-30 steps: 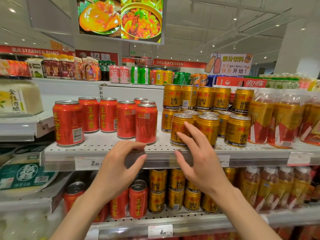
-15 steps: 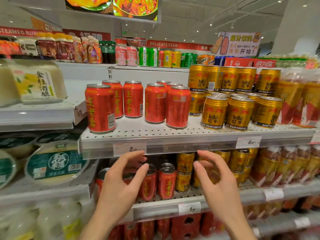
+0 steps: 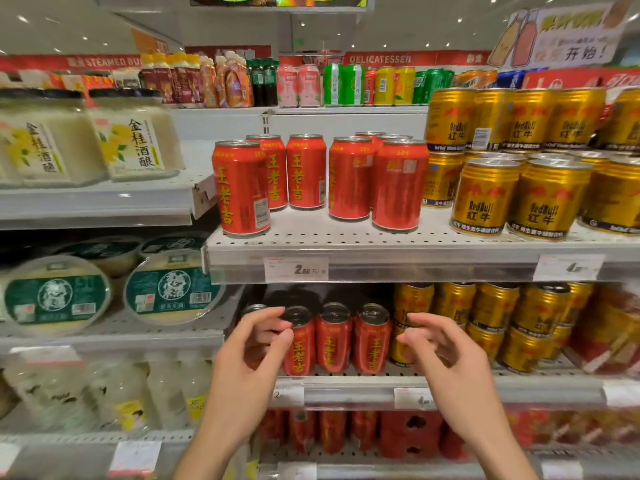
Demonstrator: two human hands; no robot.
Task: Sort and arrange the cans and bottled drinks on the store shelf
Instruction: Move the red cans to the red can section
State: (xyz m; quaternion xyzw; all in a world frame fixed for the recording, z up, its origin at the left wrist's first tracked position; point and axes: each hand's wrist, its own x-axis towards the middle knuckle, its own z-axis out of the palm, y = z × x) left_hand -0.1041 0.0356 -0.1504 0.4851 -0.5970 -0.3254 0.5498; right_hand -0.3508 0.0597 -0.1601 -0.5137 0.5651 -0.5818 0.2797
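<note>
Straight ahead, the upper shelf (image 3: 415, 244) carries red Wang Lao Ji cans (image 3: 349, 178) on its left part and gold Red Bull cans (image 3: 550, 199) on its right, some gold cans stacked two high at the far side. Below it, the lower shelf (image 3: 540, 389) holds a row of three red cans (image 3: 334, 337) with their tops visible, and more gold cans (image 3: 491, 317) to their right. Left of both shelves sit tubs with green lids (image 3: 59, 299) and white jars with yellow labels (image 3: 128, 143).

Both hands are raised in front of the lower shelf. The left hand (image 3: 252, 355) has its grip partly open, thumb and fingertips spread at the leftmost of the three red cans and holding nothing. The right hand (image 3: 446, 355) is likewise loosely open and empty, just right of the row, in front of the gold cans.
</note>
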